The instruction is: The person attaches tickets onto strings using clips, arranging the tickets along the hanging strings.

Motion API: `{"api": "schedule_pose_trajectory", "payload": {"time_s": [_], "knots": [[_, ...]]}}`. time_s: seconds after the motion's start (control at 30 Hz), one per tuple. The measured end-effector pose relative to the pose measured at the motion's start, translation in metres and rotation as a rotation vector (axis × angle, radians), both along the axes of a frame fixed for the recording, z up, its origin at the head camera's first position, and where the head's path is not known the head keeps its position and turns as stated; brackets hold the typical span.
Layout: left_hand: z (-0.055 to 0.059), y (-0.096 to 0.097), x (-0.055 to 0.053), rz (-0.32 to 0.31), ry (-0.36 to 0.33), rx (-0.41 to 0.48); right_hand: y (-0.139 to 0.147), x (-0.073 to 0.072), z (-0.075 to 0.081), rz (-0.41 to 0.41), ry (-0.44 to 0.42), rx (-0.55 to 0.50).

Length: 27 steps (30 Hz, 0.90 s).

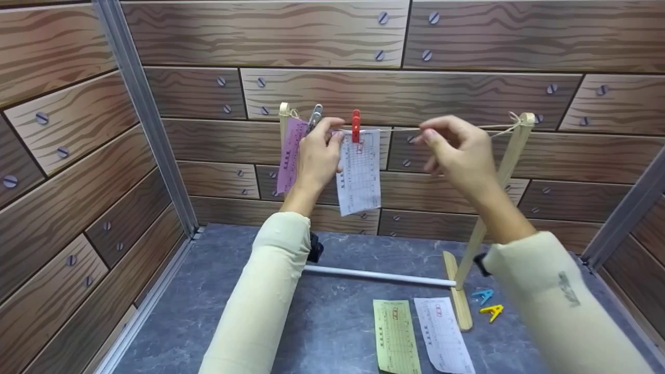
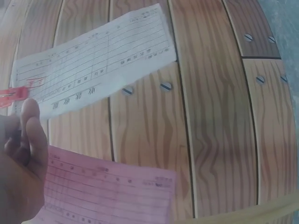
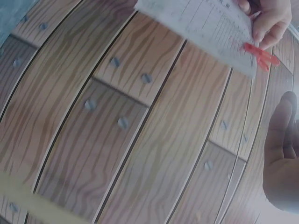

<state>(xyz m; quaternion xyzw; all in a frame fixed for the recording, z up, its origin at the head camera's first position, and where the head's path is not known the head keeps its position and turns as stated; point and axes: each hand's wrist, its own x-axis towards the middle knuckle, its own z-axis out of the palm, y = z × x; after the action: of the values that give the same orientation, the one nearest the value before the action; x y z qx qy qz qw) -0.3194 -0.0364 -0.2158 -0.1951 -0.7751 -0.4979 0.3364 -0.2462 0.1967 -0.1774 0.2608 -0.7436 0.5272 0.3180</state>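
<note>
A white printed slip (image 1: 359, 174) hangs from a string (image 1: 397, 130), held there by a red clothespin (image 1: 356, 126). My left hand (image 1: 319, 156) pinches the slip's upper left corner at the string; in the left wrist view the fingertips (image 2: 31, 109) are right beside the clothespin. Behind that hand hangs a pink slip (image 1: 291, 156) under a grey clothespin (image 1: 315, 117). My right hand (image 1: 460, 153) is raised at the string, right of the white slip, with its fingers loosely bent. In the right wrist view the string runs past this hand (image 3: 282, 154), which holds nothing.
A wooden post (image 1: 511, 150) carries the string's right end, a shorter visible post (image 1: 283, 124) its left. A white rod (image 1: 379, 275) joins the stand low down. On the table lie a yellow-green slip (image 1: 396, 335), another white slip (image 1: 444, 335), a blue clothespin (image 1: 483, 296) and a yellow one (image 1: 492, 312).
</note>
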Motion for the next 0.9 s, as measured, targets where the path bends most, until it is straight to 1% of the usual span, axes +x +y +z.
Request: {"api": "schedule_pose_trajectory", "payload": {"time_s": [0.1, 0.17, 0.23, 0.3, 0.37, 0.47, 0.53, 0.67, 0.77, 0.83, 0.9], "knots": [[-0.005, 0.000, 0.000, -0.014, 0.030, 0.015, 0.016, 0.005, -0.007, -0.029, 0.018, 0.001], [-0.009, 0.000, 0.001, -0.008, 0.062, 0.001, 0.026, 0.009, -0.012, -0.045, 0.030, -0.010], [-0.016, 0.000, 0.002, 0.015, 0.101, -0.026, 0.037, 0.013, -0.018, -0.070, 0.032, -0.013], [-0.027, 0.000, 0.004, 0.059, 0.148, -0.071, 0.046, 0.019, -0.025, -0.106, 0.034, -0.008], [-0.040, 0.000, 0.005, 0.090, 0.198, -0.101, 0.054, 0.024, -0.032, -0.143, 0.044, 0.002], [-0.065, 0.000, 0.008, 0.106, 0.244, -0.118, 0.065, 0.031, -0.044, -0.188, 0.075, 0.011], [-0.083, -0.001, 0.010, 0.109, 0.245, -0.122, 0.072, 0.034, -0.052, -0.200, 0.107, 0.014], [-0.118, -0.002, 0.012, 0.140, 0.212, -0.144, 0.085, 0.038, -0.068, -0.201, 0.140, 0.010], [-0.141, -0.004, 0.012, 0.163, 0.183, -0.171, 0.094, 0.040, -0.080, -0.207, 0.121, 0.007], [-0.155, -0.005, 0.012, 0.155, 0.157, -0.195, 0.101, 0.040, -0.088, -0.227, 0.095, 0.013], [-0.166, -0.005, 0.013, 0.149, 0.118, -0.224, 0.108, 0.041, -0.097, -0.252, 0.059, 0.020]]}}
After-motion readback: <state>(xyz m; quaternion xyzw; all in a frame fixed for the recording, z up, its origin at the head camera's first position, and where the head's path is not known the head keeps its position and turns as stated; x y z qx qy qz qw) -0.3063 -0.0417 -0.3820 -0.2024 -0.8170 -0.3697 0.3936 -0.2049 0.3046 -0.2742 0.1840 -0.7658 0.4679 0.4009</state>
